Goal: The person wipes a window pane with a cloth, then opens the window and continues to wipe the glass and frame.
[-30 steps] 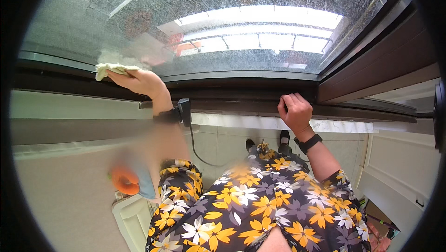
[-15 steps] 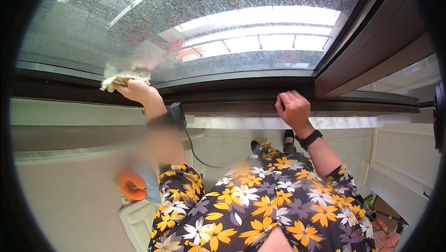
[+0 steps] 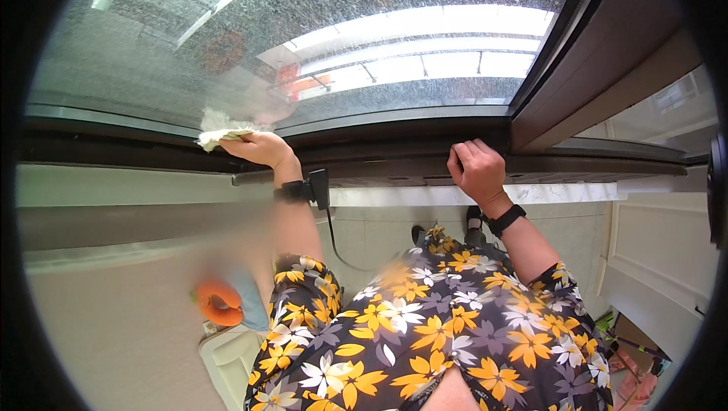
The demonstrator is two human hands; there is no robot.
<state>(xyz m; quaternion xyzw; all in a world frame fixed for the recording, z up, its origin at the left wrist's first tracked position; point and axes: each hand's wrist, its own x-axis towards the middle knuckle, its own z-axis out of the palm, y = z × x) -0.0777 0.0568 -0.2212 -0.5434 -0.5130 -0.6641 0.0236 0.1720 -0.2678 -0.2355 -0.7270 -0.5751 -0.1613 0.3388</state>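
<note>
My left hand [image 3: 263, 148] grips a pale, crumpled cloth [image 3: 220, 136] at the lower edge of a large window pane [image 3: 364, 39]. The cloth lies against the glass and the metal strip below it, and its reflection shows in the pane. Speckled dirt covers much of the glass. My right hand [image 3: 479, 170] is curled with bent fingers on the dark brown window frame [image 3: 394, 138], close to the upright post. Whatever its fingers close on, if anything, is hidden.
A dark upright post [image 3: 607, 54] bounds the pane on the right. Below the frame runs a pale marble ledge [image 3: 425, 196]. An orange ring-shaped object [image 3: 219, 303] lies at lower left, and a white cabinet door [image 3: 660, 248] stands at right. A cable [image 3: 334, 244] hangs from my left wrist device.
My left hand has slid to the right along the lower edge of the glass with the cloth in it. The right hand stays in nearly the same place.
</note>
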